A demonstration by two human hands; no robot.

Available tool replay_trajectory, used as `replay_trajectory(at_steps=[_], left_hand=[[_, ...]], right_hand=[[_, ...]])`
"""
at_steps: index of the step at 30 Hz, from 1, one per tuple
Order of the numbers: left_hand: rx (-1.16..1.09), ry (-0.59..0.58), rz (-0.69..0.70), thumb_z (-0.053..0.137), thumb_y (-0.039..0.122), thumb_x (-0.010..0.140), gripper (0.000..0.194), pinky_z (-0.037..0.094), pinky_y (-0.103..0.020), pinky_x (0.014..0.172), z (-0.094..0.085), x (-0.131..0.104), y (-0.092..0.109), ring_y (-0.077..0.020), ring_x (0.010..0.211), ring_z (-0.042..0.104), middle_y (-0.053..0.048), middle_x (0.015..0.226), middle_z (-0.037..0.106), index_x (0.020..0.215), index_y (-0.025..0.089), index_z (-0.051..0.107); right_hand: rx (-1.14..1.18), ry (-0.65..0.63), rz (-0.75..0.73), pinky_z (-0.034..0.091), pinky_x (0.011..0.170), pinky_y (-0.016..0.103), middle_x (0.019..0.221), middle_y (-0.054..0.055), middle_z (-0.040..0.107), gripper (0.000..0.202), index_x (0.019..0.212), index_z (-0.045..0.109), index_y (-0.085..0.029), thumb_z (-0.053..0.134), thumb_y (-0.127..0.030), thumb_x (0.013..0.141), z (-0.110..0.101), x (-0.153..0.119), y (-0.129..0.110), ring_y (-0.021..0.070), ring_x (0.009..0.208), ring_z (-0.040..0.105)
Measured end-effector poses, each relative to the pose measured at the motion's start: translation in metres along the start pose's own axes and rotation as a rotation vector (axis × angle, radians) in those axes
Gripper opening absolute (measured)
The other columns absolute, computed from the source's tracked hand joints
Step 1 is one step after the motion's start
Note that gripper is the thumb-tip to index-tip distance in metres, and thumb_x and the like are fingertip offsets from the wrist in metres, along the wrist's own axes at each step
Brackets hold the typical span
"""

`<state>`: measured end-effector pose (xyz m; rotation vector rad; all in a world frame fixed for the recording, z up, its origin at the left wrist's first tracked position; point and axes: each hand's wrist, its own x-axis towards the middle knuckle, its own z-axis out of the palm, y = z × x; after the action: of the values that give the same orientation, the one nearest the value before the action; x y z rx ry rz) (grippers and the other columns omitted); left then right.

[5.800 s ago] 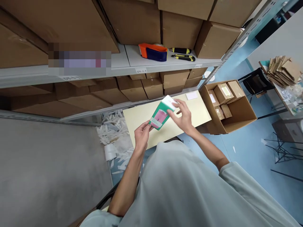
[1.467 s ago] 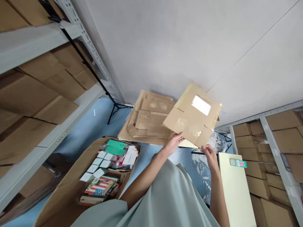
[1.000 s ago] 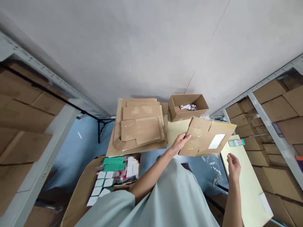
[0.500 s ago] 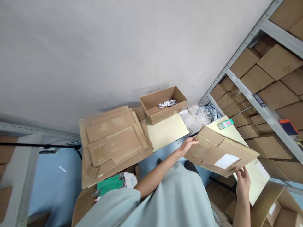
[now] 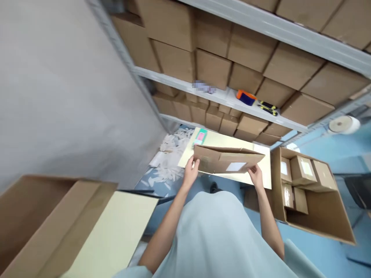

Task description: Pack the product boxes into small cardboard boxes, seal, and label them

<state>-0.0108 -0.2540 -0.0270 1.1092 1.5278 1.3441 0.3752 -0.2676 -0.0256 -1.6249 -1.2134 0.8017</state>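
I hold a flattened brown cardboard box (image 5: pixel 223 159) with a white label on it, level above the pale yellow table (image 5: pixel 261 175). My left hand (image 5: pixel 191 172) grips its left end and my right hand (image 5: pixel 255 174) grips its near right edge. A small green and pink packet (image 5: pixel 200 136) lies on the table's far left corner, just beyond the cardboard.
An open carton (image 5: pixel 311 193) with several small taped boxes stands right of the table. Shelving full of brown boxes (image 5: pixel 232 50) rises behind, with a tape dispenser (image 5: pixel 245 97) and cutters (image 5: pixel 268 108) on one shelf. White paper scraps (image 5: pixel 171 154) litter the floor left. A large open box (image 5: pixel 43 216) sits near left.
I have turned right, from the stack of flat cardboard back to the yellow table. The flat box came along, and my right hand has taken hold of it again.
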Motion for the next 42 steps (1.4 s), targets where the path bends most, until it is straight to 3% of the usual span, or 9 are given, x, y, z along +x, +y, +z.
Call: replay_trajectory(at_steps=[6, 12, 16, 20, 25, 29, 32, 36, 42], left_hand=[[0.08, -0.258, -0.061, 0.062, 0.047, 0.105, 0.052, 0.05, -0.055, 0.135, 0.089, 0.065, -0.028, -0.0334, 0.157, 0.064, -0.015, 0.155, 0.077, 0.15, 0.023, 0.075], [0.116, -0.241, -0.266, 0.065, 0.049, 0.106, 0.044, 0.057, -0.054, 0.129, 0.128, 0.074, -0.034, -0.0331, 0.15, 0.07, -0.018, 0.157, 0.075, 0.14, 0.022, 0.073], [0.153, -0.215, -0.261, 0.073, 0.059, 0.102, 0.048, 0.064, -0.049, 0.117, 0.12, 0.056, -0.012, -0.0317, 0.141, 0.074, -0.019, 0.15, 0.076, 0.134, 0.023, 0.068], [0.483, -0.286, -0.232, 0.088, 0.06, 0.089, 0.058, 0.066, -0.046, 0.101, 0.102, 0.028, 0.021, -0.035, 0.126, 0.081, -0.017, 0.141, 0.08, 0.129, 0.024, 0.067], [0.788, -0.321, -0.064, 0.068, 0.039, 0.099, 0.013, 0.057, -0.04, 0.084, 0.091, 0.024, 0.05, -0.0302, 0.088, 0.081, -0.007, 0.101, 0.083, 0.103, 0.028, 0.066], [0.784, -0.256, 0.151, 0.064, 0.037, 0.101, 0.011, 0.052, -0.037, 0.076, 0.091, 0.044, 0.058, -0.0261, 0.075, 0.075, -0.007, 0.101, 0.082, 0.097, 0.027, 0.066], [0.783, -0.262, 0.23, 0.063, 0.039, 0.104, 0.016, 0.052, -0.037, 0.075, 0.093, 0.056, 0.06, -0.0251, 0.077, 0.074, -0.008, 0.107, 0.081, 0.103, 0.025, 0.071], [0.719, -0.463, 0.281, 0.062, 0.043, 0.108, 0.025, 0.058, -0.038, 0.086, 0.093, 0.057, 0.058, -0.0278, 0.097, 0.08, -0.009, 0.122, 0.083, 0.117, 0.027, 0.08], [0.613, -0.602, 0.258, 0.067, 0.064, 0.109, 0.045, 0.058, -0.05, 0.116, 0.091, 0.052, 0.036, -0.0395, 0.13, 0.075, -0.013, 0.137, 0.084, 0.131, 0.028, 0.082]], right_hand=[[-0.134, 0.076, 0.136, 0.068, 0.106, 0.056, 0.108, 0.017, 0.087, 0.032, 0.103, 0.07, -0.025, 0.065, -0.05, 0.083, -0.004, 0.03, 0.046, 0.0349, 0.106, 0.083], [-0.084, -0.073, 0.16, 0.069, 0.104, 0.048, 0.128, 0.016, 0.086, 0.047, 0.123, 0.078, -0.022, 0.055, -0.051, 0.093, -0.001, 0.017, 0.052, 0.0297, 0.108, 0.085], [-0.073, 0.017, 0.219, 0.068, 0.104, 0.048, 0.124, 0.016, 0.088, 0.054, 0.126, 0.081, -0.023, 0.053, -0.064, 0.104, -0.022, 0.017, 0.031, 0.0314, 0.114, 0.084], [-0.089, 0.039, 0.206, 0.068, 0.092, 0.041, 0.115, 0.012, 0.087, 0.052, 0.123, 0.079, -0.023, 0.069, -0.069, 0.101, -0.036, 0.038, 0.001, 0.0277, 0.099, 0.083], [-0.348, -0.071, 0.041, 0.063, 0.083, 0.038, 0.105, 0.007, 0.083, 0.023, 0.111, 0.081, -0.024, 0.069, -0.04, 0.1, -0.025, 0.059, -0.031, 0.0217, 0.074, 0.074], [-0.539, -0.068, -0.076, 0.059, 0.079, 0.037, 0.106, 0.011, 0.079, 0.025, 0.11, 0.082, -0.021, 0.059, -0.028, 0.104, -0.006, 0.059, -0.043, 0.0231, 0.076, 0.072], [-0.587, -0.113, -0.09, 0.059, 0.079, 0.035, 0.113, 0.012, 0.078, 0.027, 0.117, 0.083, -0.021, 0.059, -0.029, 0.108, 0.012, 0.056, -0.047, 0.0236, 0.08, 0.073], [-0.56, -0.185, -0.06, 0.063, 0.088, 0.038, 0.131, 0.014, 0.077, 0.034, 0.134, 0.082, -0.022, 0.057, -0.035, 0.114, 0.026, 0.053, -0.049, 0.0261, 0.093, 0.078], [-0.519, -0.351, -0.153, 0.059, 0.117, 0.049, 0.15, 0.015, 0.078, 0.042, 0.13, 0.085, -0.023, 0.052, -0.047, 0.122, 0.015, 0.056, -0.046, 0.0347, 0.135, 0.072]])
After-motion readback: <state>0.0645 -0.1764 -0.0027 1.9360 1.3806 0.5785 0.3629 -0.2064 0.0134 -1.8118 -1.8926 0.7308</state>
